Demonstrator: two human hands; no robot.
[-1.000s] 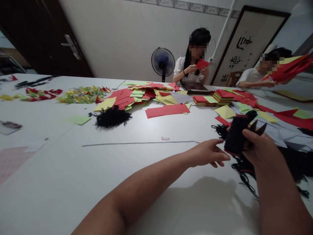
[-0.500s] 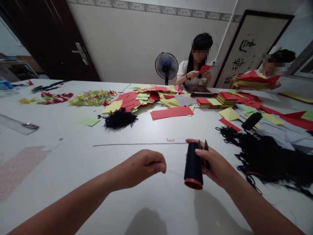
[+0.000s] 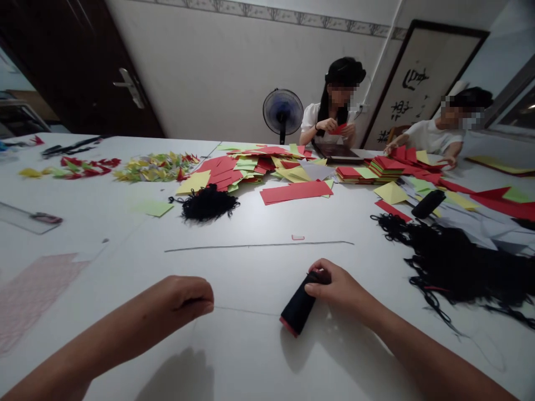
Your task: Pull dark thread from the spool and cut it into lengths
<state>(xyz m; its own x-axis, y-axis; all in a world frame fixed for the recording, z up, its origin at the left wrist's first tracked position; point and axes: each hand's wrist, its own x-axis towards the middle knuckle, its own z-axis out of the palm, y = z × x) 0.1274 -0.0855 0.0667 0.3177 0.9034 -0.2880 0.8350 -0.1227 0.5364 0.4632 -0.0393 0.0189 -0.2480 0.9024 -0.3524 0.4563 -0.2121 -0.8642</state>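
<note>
White desk (image 3: 251,356) carries everything here. Far behind the black thread spool (image 3: 297,307), one seated person (image 3: 313,118) and a second seated person (image 3: 426,136) work over red and yellow-green paper pieces (image 3: 234,172). To the right of the spool lies a big tangled heap of black thread (image 3: 455,262), and beyond this heap stands a second black spool (image 3: 428,204). The near spool lies slanted on the desk, its long axis going from the red base (image 3: 288,327) at lower left up to the narrow end (image 3: 322,277) at upper right. The right hand (image 3: 340,289) is the nearer one, its fingers (image 3: 317,288) bent closed over that narrow end, holding it. The left hand (image 3: 179,301) is left of the spool, well apart, curled almost shut. A thin thread (image 3: 246,311) runs from it toward the spool; I cannot tell if the fingers pinch it.
</note>
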